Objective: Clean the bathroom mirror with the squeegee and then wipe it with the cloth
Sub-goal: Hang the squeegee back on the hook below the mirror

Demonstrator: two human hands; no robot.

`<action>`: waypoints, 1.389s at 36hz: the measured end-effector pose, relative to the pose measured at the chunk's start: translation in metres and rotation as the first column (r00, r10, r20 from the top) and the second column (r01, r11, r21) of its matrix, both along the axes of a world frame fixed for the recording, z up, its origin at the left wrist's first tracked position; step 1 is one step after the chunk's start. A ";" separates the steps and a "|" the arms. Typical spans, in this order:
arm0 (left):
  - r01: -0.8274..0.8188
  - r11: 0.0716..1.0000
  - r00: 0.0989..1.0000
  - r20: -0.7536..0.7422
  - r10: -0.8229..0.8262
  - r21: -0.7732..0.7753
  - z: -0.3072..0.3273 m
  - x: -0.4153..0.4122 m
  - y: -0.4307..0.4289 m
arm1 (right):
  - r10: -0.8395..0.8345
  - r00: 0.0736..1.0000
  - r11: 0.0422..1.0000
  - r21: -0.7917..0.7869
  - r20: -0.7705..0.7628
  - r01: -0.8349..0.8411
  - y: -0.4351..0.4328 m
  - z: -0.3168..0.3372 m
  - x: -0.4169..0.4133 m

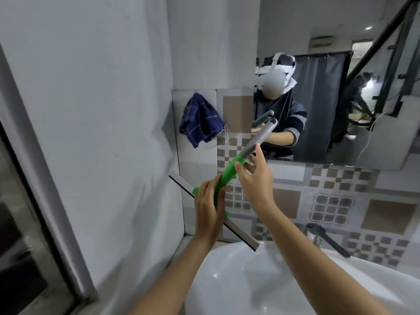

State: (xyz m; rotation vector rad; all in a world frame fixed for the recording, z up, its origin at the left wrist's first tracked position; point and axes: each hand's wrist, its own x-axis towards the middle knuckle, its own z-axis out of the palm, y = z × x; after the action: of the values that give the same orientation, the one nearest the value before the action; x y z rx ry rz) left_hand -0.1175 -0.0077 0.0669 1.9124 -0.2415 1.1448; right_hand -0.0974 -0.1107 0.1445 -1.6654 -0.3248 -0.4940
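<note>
Squeegee (pixel 229 172) green neck and blade middle hidden behind left hand (pixel 208 206). Right hand (pixel 254 178) fingers cover part of the grey-green handle joint. Mirror (pixel 341 87) cut off by top and right picture edges. Sink (pixel 238 280) basin cut off at bottom and right edges. Tap (pixel 327 238) blurred. Cloth (pixel 200 120) hanger not discernible. Face in reflection blurred.

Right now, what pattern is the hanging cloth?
Navy with thin pale checks, seen in the head view: cloth.
</note>
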 end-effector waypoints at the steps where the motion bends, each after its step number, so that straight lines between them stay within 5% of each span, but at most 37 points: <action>1: -0.008 1.000 1.000 -0.011 0.008 0.008 -0.003 0.001 0.005 | 0.021 1.000 1.000 0.022 -0.010 -0.021 0.005 -0.002 0.003; 14: 0.142 0.988 0.950 -0.272 -0.153 -0.057 -0.055 0.026 0.039 | 0.134 0.991 0.983 -0.126 -0.006 -0.134 0.031 -0.058 0.045; 50: 0.184 0.967 0.880 -0.408 -0.242 -0.177 -0.099 0.102 0.035 | 0.258 0.966 0.959 -0.114 -0.023 -0.259 0.027 -0.103 0.119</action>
State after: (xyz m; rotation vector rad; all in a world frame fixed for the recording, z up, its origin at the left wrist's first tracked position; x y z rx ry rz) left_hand -0.0160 0.0275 -0.0318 1.9082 -0.1252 0.5596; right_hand 0.0216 -0.0838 0.0411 -1.7058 -0.5669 -0.2762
